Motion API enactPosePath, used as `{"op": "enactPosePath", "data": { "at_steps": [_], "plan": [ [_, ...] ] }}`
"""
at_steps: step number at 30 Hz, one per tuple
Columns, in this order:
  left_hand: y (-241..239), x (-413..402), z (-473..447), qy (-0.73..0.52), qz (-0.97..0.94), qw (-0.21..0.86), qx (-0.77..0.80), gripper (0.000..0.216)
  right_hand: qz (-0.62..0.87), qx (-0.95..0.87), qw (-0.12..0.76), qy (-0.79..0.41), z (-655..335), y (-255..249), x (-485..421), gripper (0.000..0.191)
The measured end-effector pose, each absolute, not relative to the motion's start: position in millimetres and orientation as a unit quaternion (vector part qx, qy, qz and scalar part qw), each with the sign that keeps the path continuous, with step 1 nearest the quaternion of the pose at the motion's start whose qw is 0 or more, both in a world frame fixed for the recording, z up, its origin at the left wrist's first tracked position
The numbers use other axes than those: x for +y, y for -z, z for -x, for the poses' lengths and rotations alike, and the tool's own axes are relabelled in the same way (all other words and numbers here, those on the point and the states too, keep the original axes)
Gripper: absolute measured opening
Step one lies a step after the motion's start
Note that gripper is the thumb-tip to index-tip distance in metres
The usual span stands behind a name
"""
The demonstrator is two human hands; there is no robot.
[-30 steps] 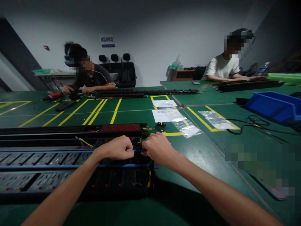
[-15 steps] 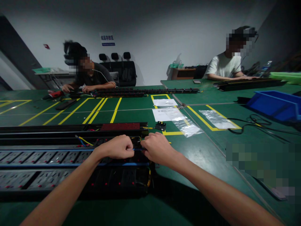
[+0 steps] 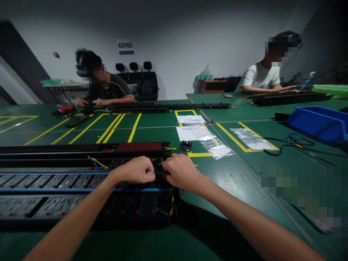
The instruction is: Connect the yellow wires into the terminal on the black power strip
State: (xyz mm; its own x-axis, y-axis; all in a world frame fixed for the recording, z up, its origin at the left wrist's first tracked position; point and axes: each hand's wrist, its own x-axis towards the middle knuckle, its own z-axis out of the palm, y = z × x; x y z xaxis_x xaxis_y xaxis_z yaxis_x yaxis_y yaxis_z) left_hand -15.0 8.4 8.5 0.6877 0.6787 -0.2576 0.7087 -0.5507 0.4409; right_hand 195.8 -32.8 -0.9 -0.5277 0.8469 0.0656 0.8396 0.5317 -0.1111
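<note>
While left hand [image 3: 136,170] and right hand [image 3: 181,172] clench a blue wire [image 3: 160,173], curled fingers hide underneath.

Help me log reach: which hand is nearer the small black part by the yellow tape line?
Right. The right hand lies just this side of the small black part; the left hand is fisted farther left, over the power strip.
</note>
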Motion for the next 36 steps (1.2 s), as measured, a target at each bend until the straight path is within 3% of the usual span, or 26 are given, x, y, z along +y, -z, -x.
{"op": "enactPosePath", "data": {
  "at_steps": [22, 26, 29, 31, 36],
  "plan": [
    [-2, 14, 18, 0.017, -0.882, 0.268, 0.387, 0.033, 0.487, -0.871, 0.05, -0.037, -203, -3, -30, 0.03],
    [2, 19, 22, 0.034, -0.874, 0.289, 0.389, 0.035, 0.482, -0.864, 0.077, -0.119, -218, -14, -18, 0.036],
    [2, 21, 22, 0.05, -0.866, 0.296, 0.4, 0.036, 0.439, -0.847, 0.14, -0.265, -240, -12, 4, 0.054],
    [1, 21, 22, 0.064, -0.863, 0.292, 0.407, 0.036, 0.443, -0.797, 0.233, -0.339, -255, -2, 22, 0.066],
    [1, 22, 21, 0.068, -0.858, 0.293, 0.415, 0.037, 0.548, -0.558, 0.545, -0.302, -288, 43, 61, 0.061]
  ]
}}
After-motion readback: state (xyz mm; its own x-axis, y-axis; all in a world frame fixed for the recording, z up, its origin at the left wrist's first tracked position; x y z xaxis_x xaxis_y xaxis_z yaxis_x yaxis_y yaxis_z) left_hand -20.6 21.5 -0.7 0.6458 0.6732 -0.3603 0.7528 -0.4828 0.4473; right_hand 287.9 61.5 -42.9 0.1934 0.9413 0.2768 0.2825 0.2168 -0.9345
